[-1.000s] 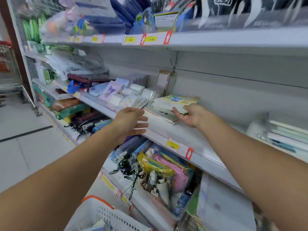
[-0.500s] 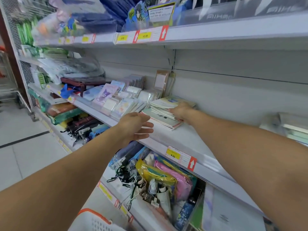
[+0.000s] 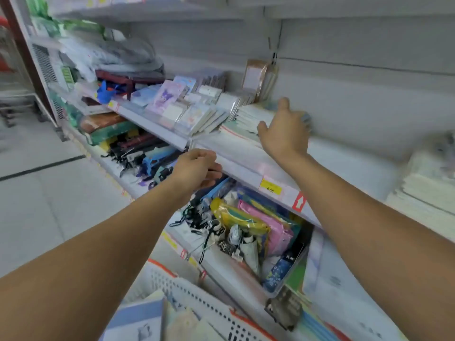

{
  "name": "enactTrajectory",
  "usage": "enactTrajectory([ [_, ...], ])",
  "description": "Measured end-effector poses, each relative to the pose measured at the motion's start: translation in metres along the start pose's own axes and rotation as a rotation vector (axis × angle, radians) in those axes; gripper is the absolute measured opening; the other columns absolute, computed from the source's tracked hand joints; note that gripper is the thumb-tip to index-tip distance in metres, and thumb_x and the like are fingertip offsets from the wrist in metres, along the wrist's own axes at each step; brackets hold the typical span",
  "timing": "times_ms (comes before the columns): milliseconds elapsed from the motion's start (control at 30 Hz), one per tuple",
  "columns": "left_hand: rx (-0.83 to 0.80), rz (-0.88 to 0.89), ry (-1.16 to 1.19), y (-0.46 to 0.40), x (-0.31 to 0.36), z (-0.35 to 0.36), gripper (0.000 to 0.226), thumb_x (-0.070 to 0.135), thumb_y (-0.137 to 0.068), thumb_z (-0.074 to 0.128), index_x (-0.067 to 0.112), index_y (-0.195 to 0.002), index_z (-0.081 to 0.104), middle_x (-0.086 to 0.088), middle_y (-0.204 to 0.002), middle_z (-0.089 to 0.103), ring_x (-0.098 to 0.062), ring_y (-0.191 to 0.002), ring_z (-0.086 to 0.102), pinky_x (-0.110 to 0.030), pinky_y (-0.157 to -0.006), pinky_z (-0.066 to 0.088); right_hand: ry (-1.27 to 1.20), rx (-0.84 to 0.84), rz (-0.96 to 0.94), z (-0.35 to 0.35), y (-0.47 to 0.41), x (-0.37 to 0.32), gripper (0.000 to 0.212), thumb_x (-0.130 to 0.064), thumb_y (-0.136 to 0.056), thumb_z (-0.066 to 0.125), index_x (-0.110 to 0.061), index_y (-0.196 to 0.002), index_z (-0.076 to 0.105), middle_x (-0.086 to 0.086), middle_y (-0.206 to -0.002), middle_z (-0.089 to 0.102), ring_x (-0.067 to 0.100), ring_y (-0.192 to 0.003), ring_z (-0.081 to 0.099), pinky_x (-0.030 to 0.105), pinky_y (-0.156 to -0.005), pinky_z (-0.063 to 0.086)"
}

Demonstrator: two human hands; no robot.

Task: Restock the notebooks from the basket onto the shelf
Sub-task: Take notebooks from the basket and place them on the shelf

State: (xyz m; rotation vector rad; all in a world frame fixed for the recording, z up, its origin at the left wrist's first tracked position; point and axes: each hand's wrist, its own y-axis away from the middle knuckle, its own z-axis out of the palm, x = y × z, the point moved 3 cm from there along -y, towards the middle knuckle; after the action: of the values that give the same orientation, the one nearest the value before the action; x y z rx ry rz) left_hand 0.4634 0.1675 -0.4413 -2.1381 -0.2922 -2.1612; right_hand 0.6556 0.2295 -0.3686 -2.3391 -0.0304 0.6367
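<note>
Two bare arms reach into the head view, toward the middle shelf [image 3: 246, 153]. We note the right hand [image 3: 285, 134] over the shelf's back part, fingers spread and fairly straight, resting on or just above the stack of notebooks [image 3: 248, 119] that lies flat there against the back panel; motion blur keeps us from telling whether the palm touches the top cover, and nothing is curled in its grip. Our left hand [image 3: 197, 171] hangs just in front of the shelf's front edge, fingers loosely bent, holding nothing. Left of the stack on the same shelf stand wrapped pastel notepads [image 3: 172, 104]. On the shelf's front strip, right of our left hand, we read a yellow price label [image 3: 270, 187] beside a red arrow tag [image 3: 299, 201]. Below the shelf sits a clear bin of pouches [image 3: 256, 230]. Further below, at the bottom edge, the white basket [image 3: 197, 299] with orange trim holds more notebooks, one with a blue cover [image 3: 140, 316].
</note>
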Motion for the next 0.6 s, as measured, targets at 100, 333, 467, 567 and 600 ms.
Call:
enactTrajectory([
  [100, 0.106, -0.088, -0.040, 0.032, -0.073, -0.038, 0.010, 0.021, -0.096, 0.058, 0.014, -0.088, 0.058, -0.004, -0.068, 0.068, -0.015, -0.053, 0.064, -0.018, -0.043, 0.047, -0.336, -0.064, -0.208, 0.017, 0.111, -0.039, 0.016, -0.040, -0.086, 0.053, -0.025, -0.086, 0.059, -0.009, -0.055, 0.051, 0.015, -0.055, 0.051, 0.029, -0.049, 0.037],
  [333, 0.246, -0.606, -0.442, 0.156, -0.305, -0.163, 0.018, 0.013, -0.089, 0.064, 0.005, -0.105, 0.062, -0.018, -0.084, 0.064, -0.026, -0.063, 0.057, -0.027, -0.057, 0.044, -0.410, -1.176, 0.410, 0.139, 0.401, 0.000, 0.025, -0.019, -0.083, 0.073, -0.020, -0.061, 0.061, 0.000, -0.064, 0.061, 0.021, -0.064, 0.060, 0.036, -0.069, 0.059],
  [467, 0.251, -0.796, -0.799, 0.191, -0.365, -0.195, 0.062, 0.033, -0.085, 0.067, -0.002, -0.133, 0.048, -0.024, -0.133, 0.054, -0.036, -0.121, 0.053, -0.033, -0.091, 0.045, -0.363, -1.390, 0.643, 0.153, 0.478, 0.016, 0.040, -0.026, -0.080, 0.076, 0.009, -0.094, 0.062, 0.025, -0.129, 0.052, 0.035, -0.084, 0.065, 0.056, -0.088, 0.054],
  [567, 0.213, -0.814, -0.650, 0.199, -0.377, -0.194, 0.073, 0.030, -0.074, 0.072, -0.006, -0.132, 0.045, -0.024, -0.133, 0.054, -0.035, -0.123, 0.053, -0.036, -0.097, 0.046, -0.403, -1.334, 0.730, 0.159, 0.492, 0.012, 0.059, -0.027, -0.084, 0.074, 0.018, -0.116, 0.055, 0.037, -0.117, 0.058, 0.033, -0.084, 0.063, 0.060, -0.093, 0.048],
  [600, 0.226, -0.797, -0.623, 0.199, -0.375, -0.193, 0.075, 0.029, -0.068, 0.070, -0.006, -0.130, 0.047, -0.024, -0.132, 0.055, -0.034, -0.122, 0.053, -0.037, -0.095, 0.046, -0.403, -1.311, 0.741, 0.162, 0.492, 0.011, 0.059, -0.027, -0.084, 0.074, 0.017, -0.119, 0.055, 0.034, -0.120, 0.059, 0.032, -0.084, 0.063, 0.059, -0.092, 0.050],
])
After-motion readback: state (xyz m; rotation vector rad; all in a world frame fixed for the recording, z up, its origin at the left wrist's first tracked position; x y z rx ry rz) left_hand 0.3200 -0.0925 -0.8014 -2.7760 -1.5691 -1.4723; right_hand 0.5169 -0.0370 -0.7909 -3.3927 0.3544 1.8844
